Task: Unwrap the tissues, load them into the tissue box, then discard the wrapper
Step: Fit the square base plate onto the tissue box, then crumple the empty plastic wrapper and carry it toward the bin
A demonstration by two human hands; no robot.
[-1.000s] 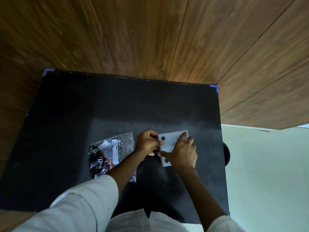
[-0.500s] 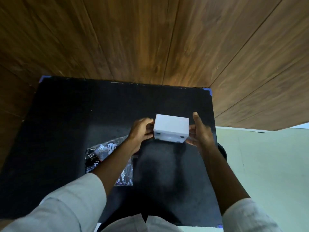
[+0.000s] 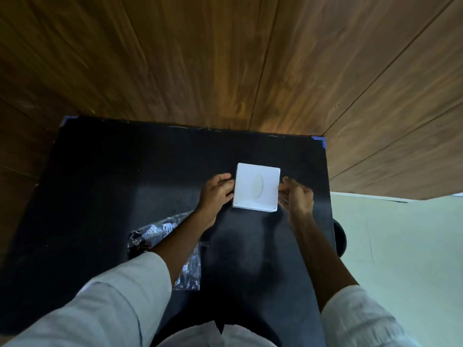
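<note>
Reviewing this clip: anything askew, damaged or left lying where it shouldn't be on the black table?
Only one thing: the crumpled clear printed plastic wrapper lies on the black table, partly under the left forearm, not yet discarded. The white square tissue box sits slot-up, undamaged, between the left hand and right hand.

The left forearm (image 3: 180, 236) covers the middle of the wrapper (image 3: 150, 234); its label is too small to read. Fingertips behind the tissue box (image 3: 256, 187) are hidden.

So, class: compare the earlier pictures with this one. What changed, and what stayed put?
The tissue box was turned over, oval opening now facing up, and moved farther away. Both hands, left hand and right hand, keep hold of its sides. The wrapper stayed on the table.
</note>
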